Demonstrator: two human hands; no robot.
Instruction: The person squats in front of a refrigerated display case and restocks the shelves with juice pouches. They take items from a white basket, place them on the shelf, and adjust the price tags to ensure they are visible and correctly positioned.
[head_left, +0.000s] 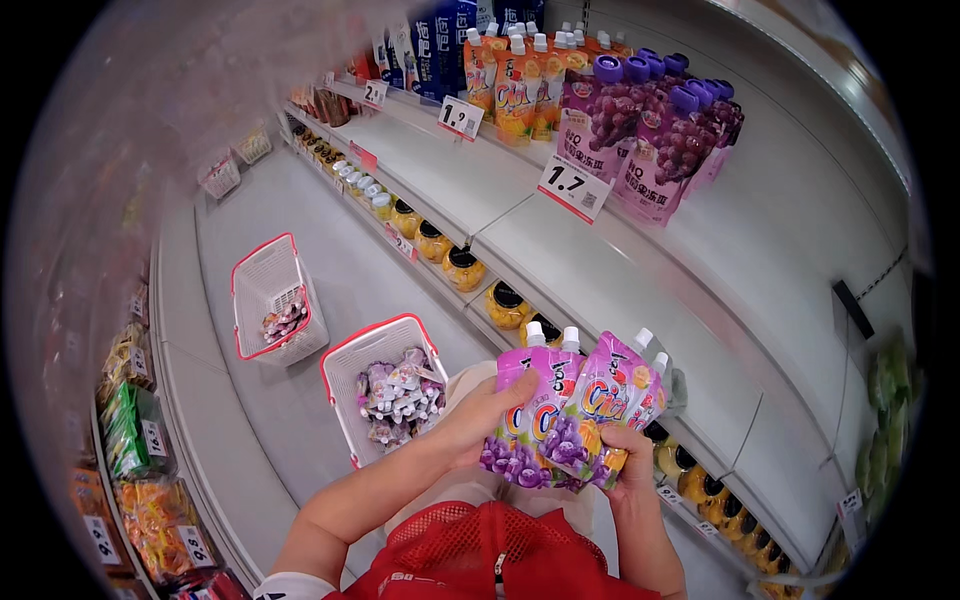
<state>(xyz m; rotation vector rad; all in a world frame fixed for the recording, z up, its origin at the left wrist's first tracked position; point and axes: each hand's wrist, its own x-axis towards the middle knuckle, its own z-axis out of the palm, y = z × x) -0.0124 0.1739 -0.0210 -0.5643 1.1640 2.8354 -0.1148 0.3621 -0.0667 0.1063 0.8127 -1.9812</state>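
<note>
Several purple Cici jelly drink pouches (592, 401) with white spout caps are fanned out in front of my red mesh vest. My left hand (501, 411) grips the left-hand pouches, its thumb across their front. At the other side, my right hand (628, 454) holds the right-hand ones from below, thumb on the printed face. The pouches are upright and overlap, so those at the back are partly hidden. By my left forearm, a white shopping basket (339, 375) with a red handle stands on the floor, holding many similar-looking capped pouches (401, 394).
A second basket (315, 315) with fewer pouches stands beyond. Orange Cici pouches (517, 94) and purple-capped grape pouches (649, 161) occupy the upper shelf. Jars of yellow fruit (463, 268) line the lower shelf. Bagged snacks (154, 517) fill the left rack. A blurred translucent layer obscures the upper left.
</note>
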